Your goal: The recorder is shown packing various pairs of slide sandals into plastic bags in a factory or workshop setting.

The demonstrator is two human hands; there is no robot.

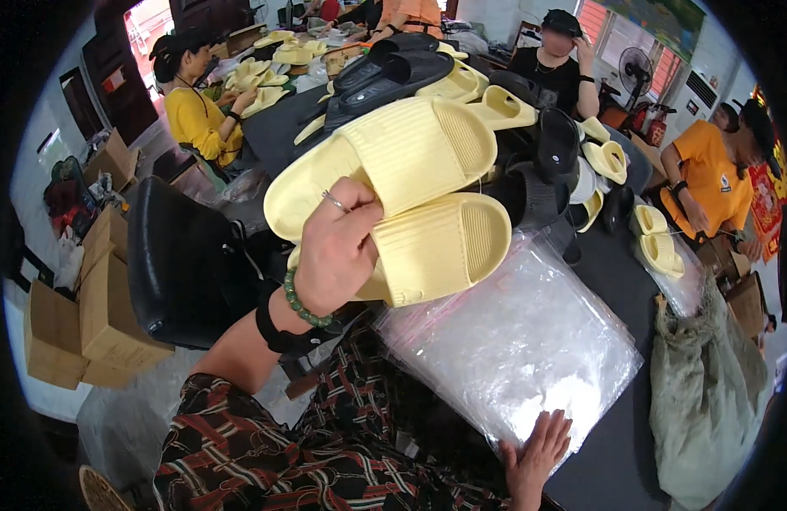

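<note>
My left hand is closed round the inner edges of a pair of pale yellow slides, holding them up over the table. The upper yellow slide and the lower yellow slide lie side by side, ribbed straps up and toes pointing right. Below them, a stack of clear plastic bags rests on the dark table. My right hand lies flat with fingers stretched on the near corner of that stack and holds nothing.
Black slides and more yellow ones are heaped behind the held pair. A grey-green sack hangs at the table's right side. A black chair and cardboard boxes stand left. Several people sit around the table.
</note>
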